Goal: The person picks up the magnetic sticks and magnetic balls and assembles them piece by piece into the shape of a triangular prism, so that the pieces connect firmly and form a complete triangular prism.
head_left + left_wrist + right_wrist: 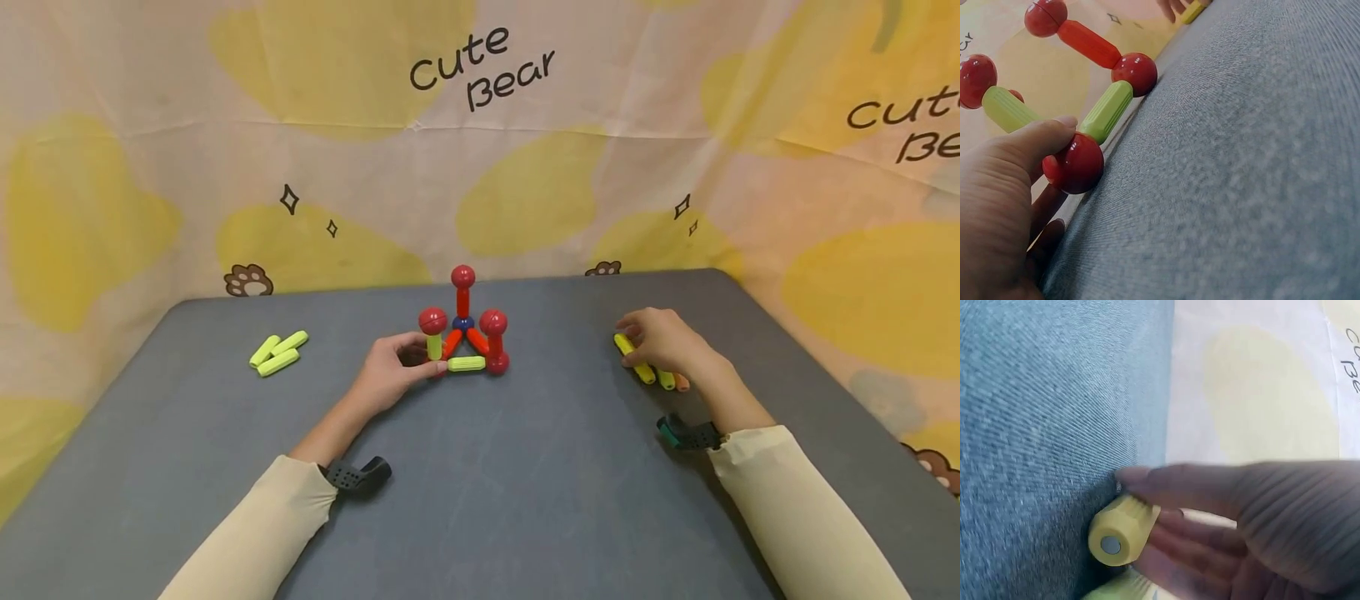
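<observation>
A frame of magnetic rods and balls stands at the table's middle: red balls [493, 322] on upright rods, red rods [477, 340] meeting at a blue ball [463, 324], and a light green rod [467, 363] along the front. My left hand [386, 375] holds the frame's front left corner, with the thumb over a red ball [1079, 165] in the left wrist view. Over to the right, my right hand [667, 342] pinches a yellow magnetic rod [634, 360] between thumb and fingers. Its round end with a grey magnet [1110, 544] faces the right wrist camera.
Beside the yellow rod lie a light green rod [666, 380] and an orange rod [681, 382], partly under the right hand. Several light green rods [279, 362] lie together at the left of the grey table [487, 483]. A printed cloth [360, 167] hangs behind the table.
</observation>
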